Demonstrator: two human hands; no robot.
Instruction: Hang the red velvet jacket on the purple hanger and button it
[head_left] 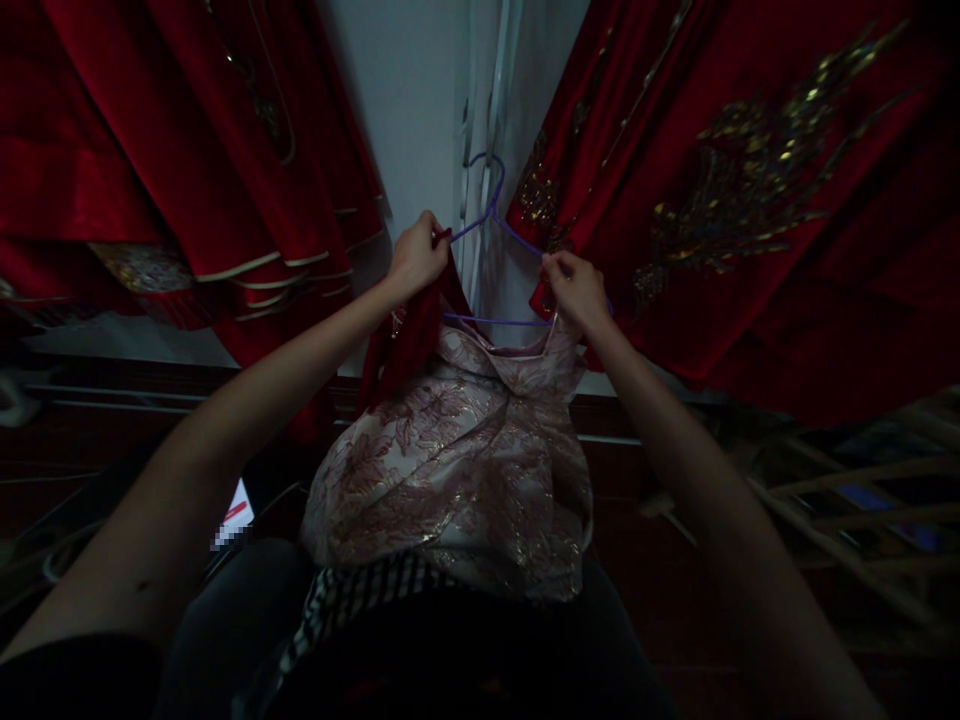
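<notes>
A purple wire hanger [495,208] hooks up near a pale vertical edge in front of me. From it hangs a pink brocade dress [480,440] with metallic floral patterning, its lower part reaching my lap. My left hand [420,258] is closed on red cloth [409,345] at the hanger's left arm; whether it also grips the hanger I cannot tell. At the opposite end, my right hand [576,288] pinches the dress's shoulder strap against the hanger's right arm. The hanger's lower bar runs across behind the dress neckline.
Red garments with gold trim [300,180] hang on the left. More red cloth with gold sequins [750,180] hangs on the right. A lit phone screen [238,512] shows low on the left. Blurred wooden slats [862,490] stand at the right. The light is dim.
</notes>
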